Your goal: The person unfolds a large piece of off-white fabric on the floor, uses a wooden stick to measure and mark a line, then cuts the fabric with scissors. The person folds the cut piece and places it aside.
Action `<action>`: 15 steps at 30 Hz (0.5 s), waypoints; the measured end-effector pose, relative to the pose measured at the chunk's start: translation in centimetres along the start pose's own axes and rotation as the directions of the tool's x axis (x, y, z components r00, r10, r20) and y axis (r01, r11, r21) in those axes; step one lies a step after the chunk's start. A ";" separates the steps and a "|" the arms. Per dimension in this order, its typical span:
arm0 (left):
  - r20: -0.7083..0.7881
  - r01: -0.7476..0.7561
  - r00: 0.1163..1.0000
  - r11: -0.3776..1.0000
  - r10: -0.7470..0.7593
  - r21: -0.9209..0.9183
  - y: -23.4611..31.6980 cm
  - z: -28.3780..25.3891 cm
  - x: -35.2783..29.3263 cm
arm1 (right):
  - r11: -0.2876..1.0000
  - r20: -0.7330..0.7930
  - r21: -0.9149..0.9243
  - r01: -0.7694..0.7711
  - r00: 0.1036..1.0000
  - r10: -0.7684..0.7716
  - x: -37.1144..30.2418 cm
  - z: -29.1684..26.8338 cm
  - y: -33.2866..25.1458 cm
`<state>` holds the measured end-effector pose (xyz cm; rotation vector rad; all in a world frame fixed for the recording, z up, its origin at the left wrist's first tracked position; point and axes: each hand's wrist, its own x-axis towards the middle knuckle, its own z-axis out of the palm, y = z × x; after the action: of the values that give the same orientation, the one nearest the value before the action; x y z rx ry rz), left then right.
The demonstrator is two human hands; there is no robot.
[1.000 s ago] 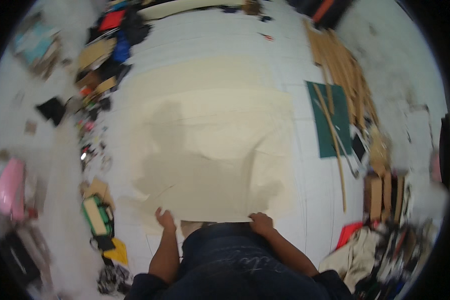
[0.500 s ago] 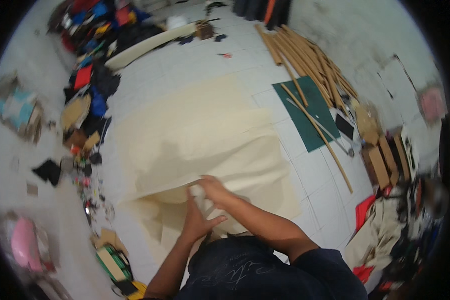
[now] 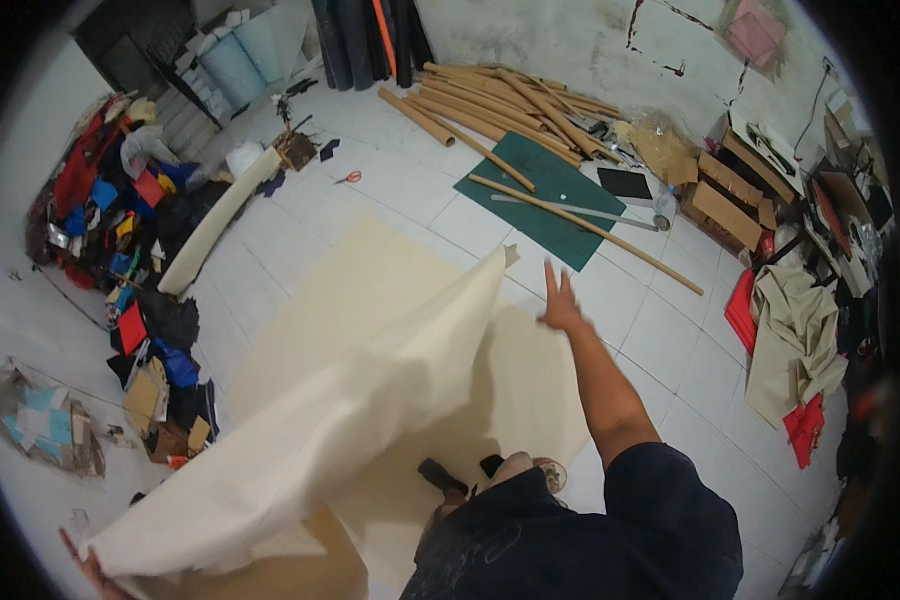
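Note:
A large cream sheet of cloth-like material [image 3: 370, 400] is lifted in a long billowing fold across the lower left of the head view. My left hand [image 3: 92, 572] grips its near left edge, partly hidden behind the material. Out to the right, my right hand [image 3: 562, 303] is open with fingers spread, a short gap away from the sheet's raised far corner. Under the fold, another cream layer [image 3: 540, 370] lies flat on the tiled floor. My feet stand on it.
Ahead lie a green cutting mat [image 3: 530, 230] with a thin pole [image 3: 660, 262] and a metal ruler [image 3: 610, 214], then many cardboard tubes [image 3: 510, 110]. Red-handled scissors [image 3: 350, 177] rest on the tiles. Scrap heaps [image 3: 120, 210] line the left wall; boxes [image 3: 720, 205] stand right.
My hands, earlier close together at the sheet's edge, are now far apart. The left went out left with the sheet, the right forward and right, off it. The sheet has risen, and the view has turned.

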<state>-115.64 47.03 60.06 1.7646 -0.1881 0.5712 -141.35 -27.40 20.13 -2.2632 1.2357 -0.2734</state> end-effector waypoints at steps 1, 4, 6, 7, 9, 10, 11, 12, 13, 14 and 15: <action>-0.052 0.038 0.998 0.999 -0.037 0.026 -0.3 -1.4 1.2 | 0.996 0.063 0.001 -0.085 0.994 0.085 -1.1 2.8 2.2; -0.198 0.103 0.978 0.972 -0.061 0.211 0.7 -7.0 4.6 | 0.967 -0.183 0.214 0.136 0.978 -0.097 -2.4 9.4 -3.5; -0.275 0.159 0.960 0.922 -0.060 0.353 1.1 -10.3 6.8 | 0.930 -0.329 0.173 0.325 0.909 -0.257 -1.1 9.8 -9.9; -0.299 0.187 0.952 0.890 -0.060 0.415 1.0 -11.4 8.1 | 0.858 -0.324 0.001 0.513 0.812 -0.485 -0.3 9.9 -11.9; -0.328 0.248 0.941 0.820 -0.079 0.515 -0.1 -13.2 10.5 | 0.839 0.110 0.088 0.536 0.832 -0.543 1.5 10.2 -13.6; -0.331 0.274 0.939 0.780 -0.091 0.563 -0.8 -14.0 11.8 | 0.834 0.320 0.127 0.537 0.774 -0.546 2.1 10.0 -13.9; -0.349 0.302 0.932 0.737 -0.096 0.604 -1.4 -15.8 12.7 | 0.868 0.099 0.185 0.461 0.870 -0.483 1.1 10.2 -14.7; -0.361 0.327 0.927 0.688 -0.101 0.647 -1.7 -17.4 13.6 | 0.875 0.057 0.181 0.449 0.883 -0.465 0.7 9.3 -15.3; -0.365 0.349 0.924 0.637 -0.113 0.687 -2.4 -18.6 14.6 | 0.884 0.017 0.176 0.434 0.896 -0.443 0.4 8.0 -15.4; -0.361 0.364 0.924 0.589 -0.129 0.722 -3.4 -19.3 15.8 | 0.895 -0.029 0.166 0.414 0.909 -0.415 0.2 6.3 -15.3; -0.348 0.373 0.925 0.542 -0.153 0.753 -4.7 -19.6 17.0 | 0.908 -0.103 0.213 0.360 0.933 -0.346 0.4 4.3 -15.1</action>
<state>-104.39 69.79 67.26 2.5275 0.6308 0.6986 -128.51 -19.64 24.84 -2.2741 0.7665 -0.5950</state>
